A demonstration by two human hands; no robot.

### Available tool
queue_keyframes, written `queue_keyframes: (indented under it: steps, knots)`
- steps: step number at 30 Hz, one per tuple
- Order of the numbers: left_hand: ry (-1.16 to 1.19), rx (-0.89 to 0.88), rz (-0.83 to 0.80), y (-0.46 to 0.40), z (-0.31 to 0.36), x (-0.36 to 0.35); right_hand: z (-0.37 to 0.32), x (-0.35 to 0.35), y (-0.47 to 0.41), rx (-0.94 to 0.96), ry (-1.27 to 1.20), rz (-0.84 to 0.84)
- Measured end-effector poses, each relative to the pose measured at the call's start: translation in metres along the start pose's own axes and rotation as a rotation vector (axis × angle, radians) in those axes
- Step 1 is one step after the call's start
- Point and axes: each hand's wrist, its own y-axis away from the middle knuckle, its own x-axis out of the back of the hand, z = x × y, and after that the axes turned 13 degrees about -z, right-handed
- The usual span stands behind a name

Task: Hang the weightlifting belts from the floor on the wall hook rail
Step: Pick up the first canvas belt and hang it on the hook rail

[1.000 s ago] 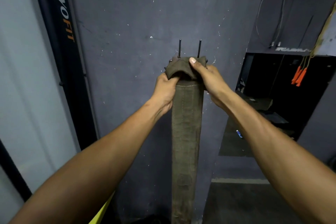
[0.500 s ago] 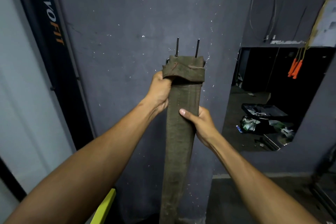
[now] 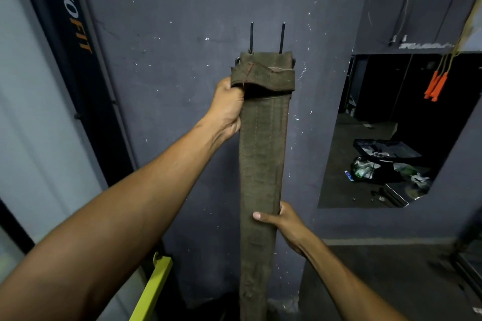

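Dark grey-blue painted wall (image 3: 161,65), matte, speckled with white chips and scuffs. Left side: pale panel with a black vertical banner (image 3: 69,23), orange and white lettering, partly cut off. Right side: dark opening (image 3: 391,125) in the wall, looking into an unlit room with a concrete floor; an open case (image 3: 383,150) and plastic-wrapped clutter lie on that floor. Orange handles (image 3: 436,86) hang on cords at the opening's upper right. Thin wires run down the wall above it. Yellow-green bar (image 3: 152,289) low left, tilted, partly hidden by the left forearm.

Two thin dark metal prongs (image 3: 267,38) stand upright against the wall. Belt (image 3: 260,164): olive-brown woven webbing, coarse, stitched lines along its length, frayed stitching at the folded top. Its folded top end sits just under the prongs; whether it is hooked on them cannot be told. The strap hangs straight down the wall past the bottom edge of view.

Left hand (image 3: 229,109) grips the belt's left edge just under the fold, fingers curled behind. Right hand (image 3: 283,224) lower down, thumb across the front, fingers wrapped behind the strap's right edge.
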Motion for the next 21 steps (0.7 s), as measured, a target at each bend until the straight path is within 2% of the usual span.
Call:
queue_keyframes:
  steps: [3, 7, 14, 17, 21]
  knots:
    - [0.034, -0.018, 0.007, -0.001, 0.007, 0.001, 0.027, 0.004, 0.004, -0.079, 0.074, 0.043]
    - [0.059, -0.025, 0.020, -0.002, 0.008, 0.000, 0.043, 0.009, 0.007, -0.073, 0.087, 0.137]
    - [0.035, -0.014, 0.020, 0.000, 0.004, 0.000, 0.037, 0.014, 0.006, -0.113, 0.111, 0.025]
    - [0.022, 0.007, 0.021, 0.001, 0.000, 0.001, 0.004, 0.009, 0.005, -0.025, 0.049, -0.031]
    - [-0.006, 0.034, 0.036, 0.005, -0.013, -0.002, -0.090, -0.006, -0.007, 0.251, -0.075, 0.009]
